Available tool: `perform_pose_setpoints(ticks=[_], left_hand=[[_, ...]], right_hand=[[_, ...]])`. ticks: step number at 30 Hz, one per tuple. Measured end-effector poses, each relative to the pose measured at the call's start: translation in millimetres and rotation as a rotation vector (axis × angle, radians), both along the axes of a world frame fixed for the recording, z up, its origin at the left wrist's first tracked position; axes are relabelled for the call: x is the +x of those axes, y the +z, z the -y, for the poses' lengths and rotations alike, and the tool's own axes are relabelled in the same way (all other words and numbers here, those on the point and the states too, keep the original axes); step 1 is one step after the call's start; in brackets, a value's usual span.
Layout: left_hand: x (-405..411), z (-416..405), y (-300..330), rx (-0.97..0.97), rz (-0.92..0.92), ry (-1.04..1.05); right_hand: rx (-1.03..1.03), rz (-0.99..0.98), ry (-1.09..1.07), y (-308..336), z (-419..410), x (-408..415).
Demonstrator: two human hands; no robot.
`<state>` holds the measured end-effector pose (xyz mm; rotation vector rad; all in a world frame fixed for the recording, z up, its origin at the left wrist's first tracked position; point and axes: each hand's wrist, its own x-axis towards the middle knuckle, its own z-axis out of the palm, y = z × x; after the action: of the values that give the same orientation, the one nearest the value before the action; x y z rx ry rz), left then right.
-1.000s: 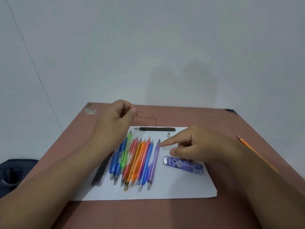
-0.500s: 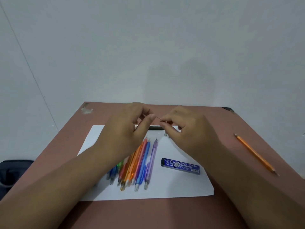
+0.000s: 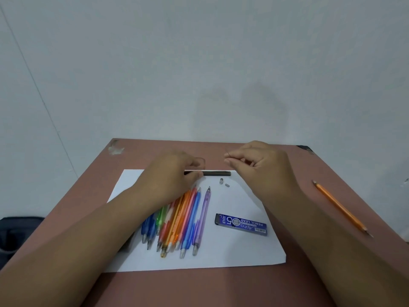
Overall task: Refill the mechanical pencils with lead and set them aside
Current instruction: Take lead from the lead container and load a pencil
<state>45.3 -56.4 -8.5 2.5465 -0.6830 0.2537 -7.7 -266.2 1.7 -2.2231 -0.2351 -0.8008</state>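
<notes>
Black pencil (image 3: 215, 173) lies crosswise on white paper (image 3: 243, 251), uncapped.

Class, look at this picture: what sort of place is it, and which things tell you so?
Probably a plain desk set against a bare wall, used as a stationery work spot. A white paper sheet lies on the reddish-brown table, carrying a row of coloured mechanical pencils and a lead case.
</notes>
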Motion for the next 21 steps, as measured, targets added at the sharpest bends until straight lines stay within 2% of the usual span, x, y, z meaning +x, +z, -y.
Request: perform_pose_setpoints(ticks=[6, 9, 14, 21], left_hand=[[7, 1, -5, 0.075, -0.049, 0.043], [9, 1, -5, 0.041, -0.076, 0.078], [8, -6, -2, -0.137, -0.080, 0.116], [4, -24, 2, -0.496, -0.279, -0.020]], right_hand=[[0.136, -0.095, 0.032, 6, -2, -4], [0.227, -0.159, 0.054, 9, -3, -7], [0.433, -0.233, 0.099, 17, -2, -13], [0.728, -0.184, 0.274, 26, -7, -21]])
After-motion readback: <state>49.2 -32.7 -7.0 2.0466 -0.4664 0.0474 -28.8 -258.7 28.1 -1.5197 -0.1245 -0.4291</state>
